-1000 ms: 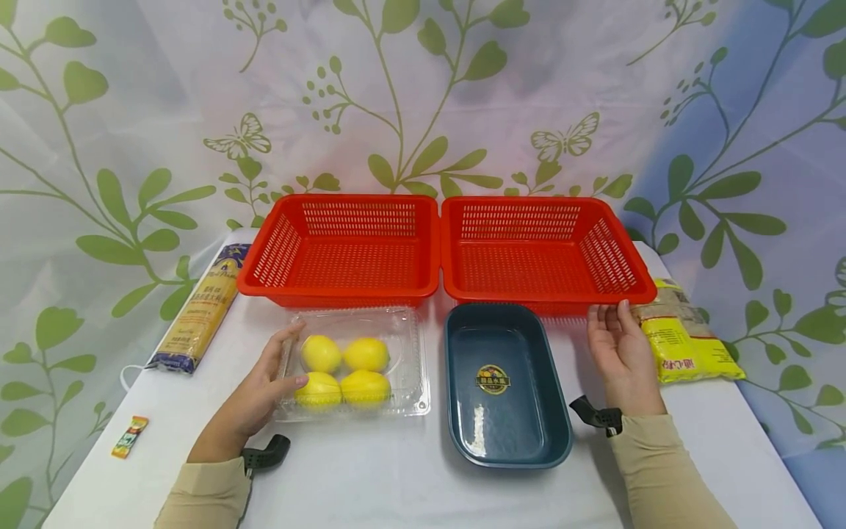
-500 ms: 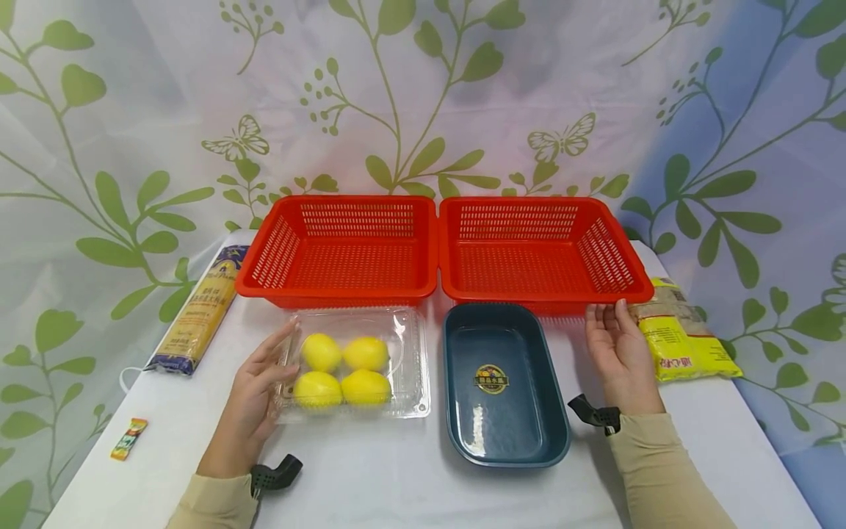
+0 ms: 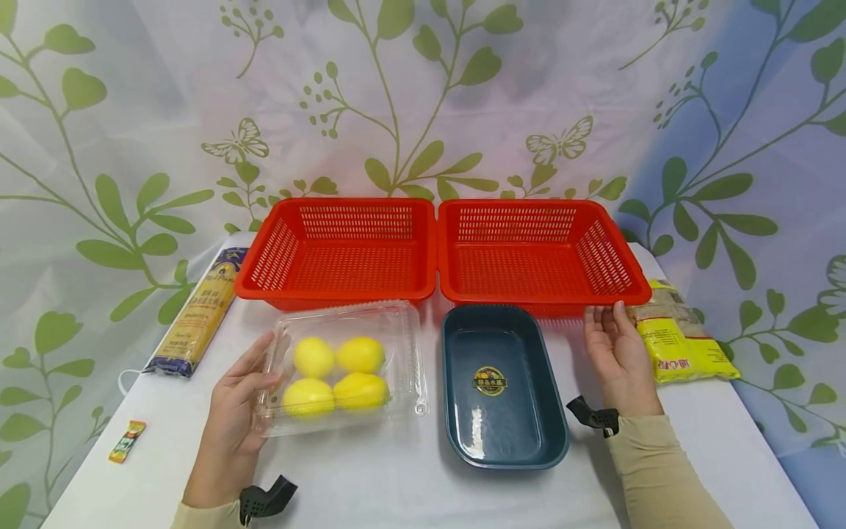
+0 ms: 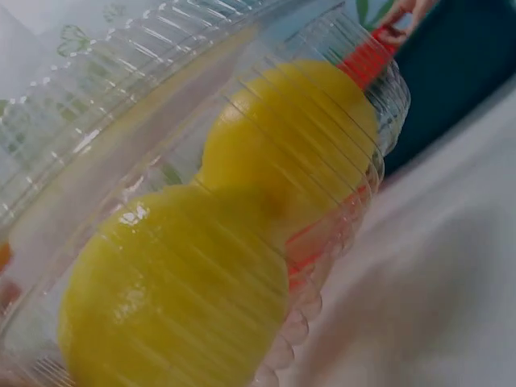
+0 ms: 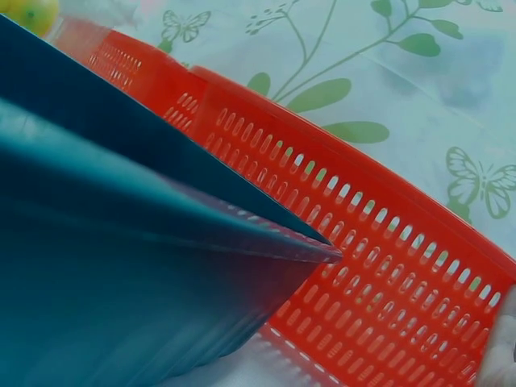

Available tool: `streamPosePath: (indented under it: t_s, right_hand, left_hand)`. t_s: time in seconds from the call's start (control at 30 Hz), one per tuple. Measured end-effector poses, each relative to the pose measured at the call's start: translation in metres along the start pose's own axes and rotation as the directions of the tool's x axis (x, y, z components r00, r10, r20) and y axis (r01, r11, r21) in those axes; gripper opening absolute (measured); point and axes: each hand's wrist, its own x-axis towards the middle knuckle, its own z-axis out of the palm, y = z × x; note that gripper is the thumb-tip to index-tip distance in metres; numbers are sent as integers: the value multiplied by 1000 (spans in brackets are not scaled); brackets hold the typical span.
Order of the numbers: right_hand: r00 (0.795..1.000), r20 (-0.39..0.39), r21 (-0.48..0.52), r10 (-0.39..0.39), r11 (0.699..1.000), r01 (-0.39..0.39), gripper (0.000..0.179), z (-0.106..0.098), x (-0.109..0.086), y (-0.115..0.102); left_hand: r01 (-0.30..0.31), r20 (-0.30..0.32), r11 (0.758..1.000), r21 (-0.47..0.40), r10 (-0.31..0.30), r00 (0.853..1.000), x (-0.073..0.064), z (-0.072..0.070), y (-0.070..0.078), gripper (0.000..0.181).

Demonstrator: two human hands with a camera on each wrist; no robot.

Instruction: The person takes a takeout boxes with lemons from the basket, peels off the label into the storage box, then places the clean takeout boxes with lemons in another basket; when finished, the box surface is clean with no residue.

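My left hand [image 3: 239,405] grips the left side of a clear plastic clamshell box [image 3: 407,345] with several lemons [image 3: 360,391] inside. The box is tilted, its left front corner toward me. Through the ribbed plastic, two lemons [image 4: 290,145] fill much of the left wrist view. My right hand [image 3: 617,353] is palm up at the front right corner of the right red basket [image 3: 515,268], thumb at the rim and fingertips hidden beneath it. A hand's edge [image 5: 501,347] shows beside that basket's perforated wall in the right wrist view.
A dark blue dish [image 3: 504,433] with a gold label stands between the hands. Another red basket [image 3: 360,268] adjoins the first at the back. A pasta packet [image 3: 198,316] and small sachet [image 3: 127,441] lie left; a yellow bag [image 3: 687,345] lies right.
My left hand has shifted its hold along the box's left side, then drawn the box slightly left and tilted it up. The lemons have moved with it. My right hand stays at the basket rim.
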Motion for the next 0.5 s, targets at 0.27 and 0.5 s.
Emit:
streamPosePath:
  t_s: [0.27,0.5]
  right_hand:
    - [999,38,6,14,1000,-14,48,-1,0,0]
    - [999,38,2,18,1000,-18,50,-2,0,0]
  left_hand:
    - [-14,69,1000,-15,15,998,-17,25,17,61]
    - [-11,145,997,-75,22,989,-14,64,24,58]
